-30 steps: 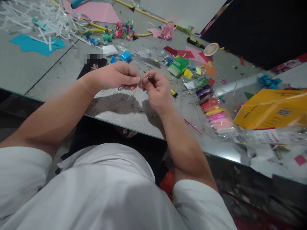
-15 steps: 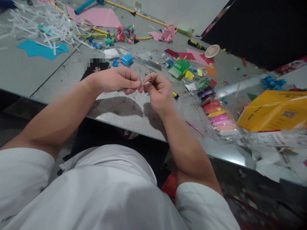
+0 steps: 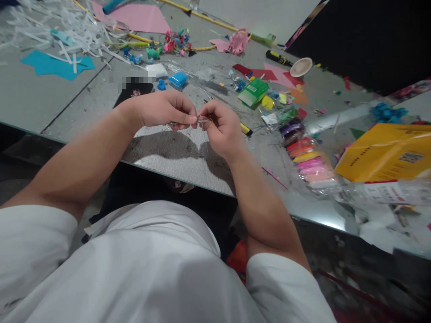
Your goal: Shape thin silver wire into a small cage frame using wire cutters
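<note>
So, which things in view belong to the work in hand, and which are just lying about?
In the work:
thin wiry piece
left hand and right hand, pinching it

Untouched, apparently just lying about:
white paper strips
green packet
blue packet
yellow packet
shallow pale dish

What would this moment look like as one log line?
left hand: pinching thin silvery wire-like piece | right hand: pinching same piece | beyond hands: bright-blue shiny packet, green-and-white rectangular packet
</note>
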{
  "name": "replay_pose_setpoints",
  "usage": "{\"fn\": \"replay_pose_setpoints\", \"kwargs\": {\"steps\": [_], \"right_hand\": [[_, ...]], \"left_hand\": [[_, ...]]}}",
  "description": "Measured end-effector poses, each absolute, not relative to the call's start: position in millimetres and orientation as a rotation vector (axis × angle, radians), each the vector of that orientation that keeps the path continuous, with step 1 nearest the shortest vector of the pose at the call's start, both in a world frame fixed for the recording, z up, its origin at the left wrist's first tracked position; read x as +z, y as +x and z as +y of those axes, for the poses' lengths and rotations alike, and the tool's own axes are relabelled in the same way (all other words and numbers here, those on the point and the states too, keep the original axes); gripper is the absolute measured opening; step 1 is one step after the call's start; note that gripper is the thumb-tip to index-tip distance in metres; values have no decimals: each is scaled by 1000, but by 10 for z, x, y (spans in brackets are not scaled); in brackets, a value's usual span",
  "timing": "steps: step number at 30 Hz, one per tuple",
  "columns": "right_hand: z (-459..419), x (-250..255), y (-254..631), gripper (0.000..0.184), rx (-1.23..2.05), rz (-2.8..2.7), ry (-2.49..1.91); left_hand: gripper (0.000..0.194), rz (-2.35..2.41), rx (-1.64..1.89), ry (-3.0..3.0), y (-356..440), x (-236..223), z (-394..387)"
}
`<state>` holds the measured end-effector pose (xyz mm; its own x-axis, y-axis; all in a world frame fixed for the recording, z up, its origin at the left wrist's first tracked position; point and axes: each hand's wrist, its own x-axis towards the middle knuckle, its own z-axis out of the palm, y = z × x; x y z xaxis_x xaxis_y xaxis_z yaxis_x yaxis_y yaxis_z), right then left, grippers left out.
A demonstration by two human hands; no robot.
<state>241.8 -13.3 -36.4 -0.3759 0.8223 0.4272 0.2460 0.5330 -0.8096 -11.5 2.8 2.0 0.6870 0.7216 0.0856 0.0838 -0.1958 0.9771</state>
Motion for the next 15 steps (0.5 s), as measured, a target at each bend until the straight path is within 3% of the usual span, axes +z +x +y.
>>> {"fn": "replay_pose_setpoints", "kwargs": {"steps": [6,15], "right_hand": [[-72,-371,2453,49,790,-1865,-871],[-134,-194,2478,37,759,-1946,-935]], "left_hand": [[24,730,697,1725,-133,21,32],[19,757,715,1756,-150,-4,50]]}}
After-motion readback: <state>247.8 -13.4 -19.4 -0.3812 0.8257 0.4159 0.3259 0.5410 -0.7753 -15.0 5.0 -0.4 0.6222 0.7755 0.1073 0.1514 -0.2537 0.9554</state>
